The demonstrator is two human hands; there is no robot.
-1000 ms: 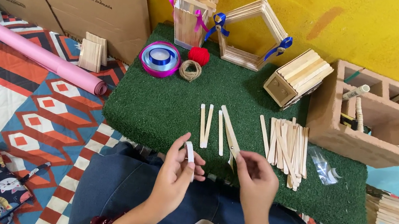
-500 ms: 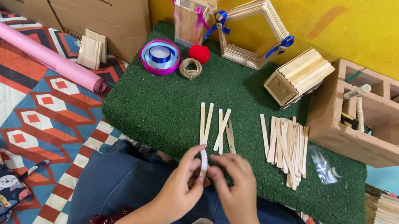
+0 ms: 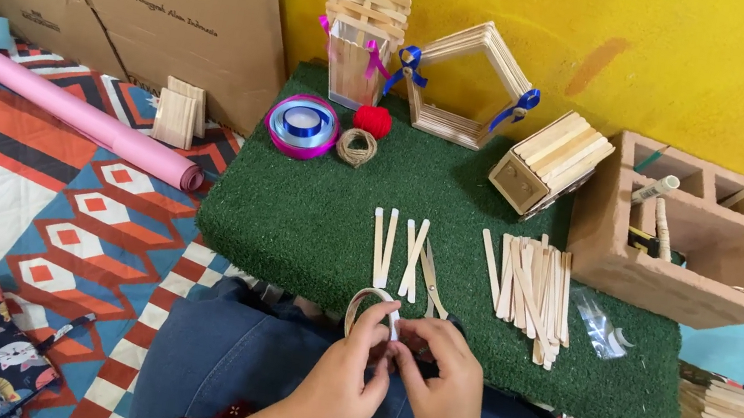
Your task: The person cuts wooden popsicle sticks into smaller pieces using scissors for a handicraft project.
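Both hands meet low in the view, just above the person's lap in blue denim, at the near edge of the green turf mat point(image 3: 311, 219). The left hand point(image 3: 354, 367) pinches a small white strip point(image 3: 393, 325), held roughly upright between thumb and fingertips, with a loop of pale tape point(image 3: 365, 299) standing just behind it; the right hand point(image 3: 442, 379) closes its fingertips on the same strip from the other side. Both grips are closed tight and fine, fingers curled, thumbs pressing inward, wrists angled toward each other so the hands nearly touch. It looks like a piece of tape or ribbon is being peeled or readied, though the strip is too small to tell which. The step in hand seems to be preparing this strip for the craft sticks; the next move would call for a steady pull apart without twisting the strip, then a short reach forward. On the mat just beyond the hands lie a few loose craft sticks point(image 3: 384, 241), some side by side and two crossed, with scissors point(image 3: 432, 286) beside them and a larger heap of sticks point(image 3: 530, 289) to the right. Farther back stand a spool of blue ribbon point(image 3: 303, 125), a ball of twine point(image 3: 357, 146), a red pompom point(image 3: 372, 121) and a pentagon stick frame point(image 3: 467, 80).
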